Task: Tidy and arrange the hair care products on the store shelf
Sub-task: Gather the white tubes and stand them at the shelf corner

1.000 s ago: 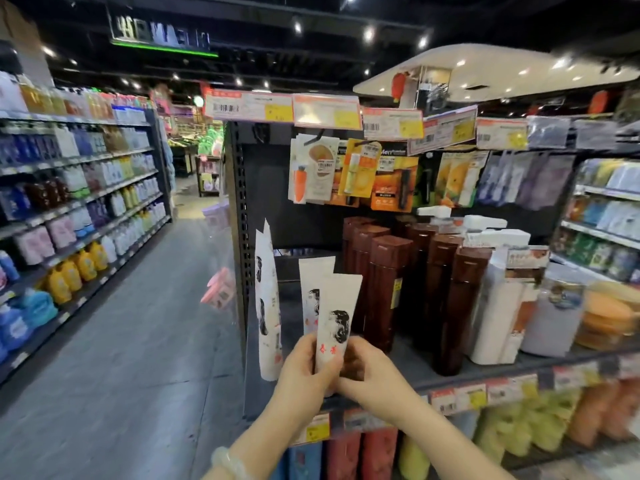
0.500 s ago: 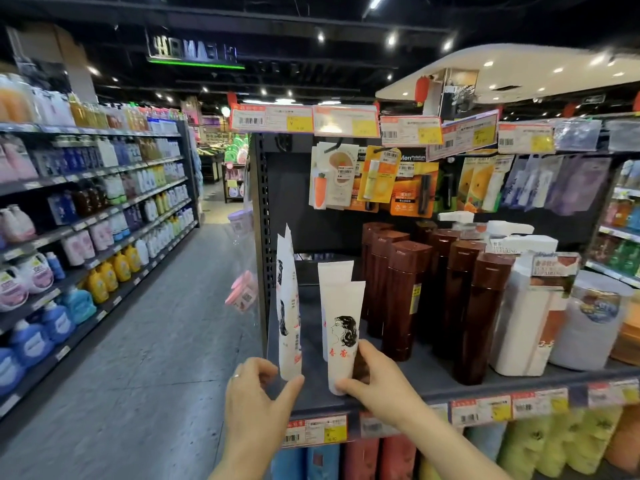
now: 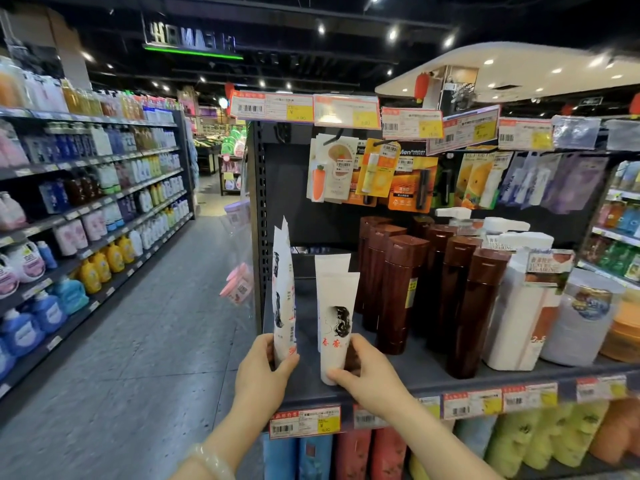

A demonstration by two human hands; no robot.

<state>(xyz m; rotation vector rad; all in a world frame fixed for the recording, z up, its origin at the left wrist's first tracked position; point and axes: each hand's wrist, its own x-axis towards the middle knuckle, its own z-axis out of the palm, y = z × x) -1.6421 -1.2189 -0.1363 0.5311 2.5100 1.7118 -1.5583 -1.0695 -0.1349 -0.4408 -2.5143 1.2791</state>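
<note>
Between the two hands, at the front left corner of the shelf [image 3: 408, 372], stand the white tubes that the tidying is busy with, seen from the head camera, the only view. The left hand [image 3: 263, 372] has its fingers [image 3: 268, 348] and thumb curled round the foot of the side-on tube [image 3: 282, 299], which stands edge-on and slightly tilted, so its printed face does not look out to the aisle. The right hand [image 3: 367, 375] pinches the foot of the front tube [image 3: 336, 327] between thumb and fingers [image 3: 356, 344]; this tube stands upright with its picture of dark hair and red characters facing out. Just behind those right fingers a second white tube [image 3: 330, 263] rises in line with it. Beyond the right fingers the brown bottles [image 3: 401, 292] stand in fairly neat rows, with white pump bottles [image 3: 519, 306] further along. By my judgement the work is partly done: the front tube looks placed and squared, while the side-on tube has yet to be turned face-out and lined up beside it. Whether more tubes stand behind the side-on one I cannot tell for sure.
</note>
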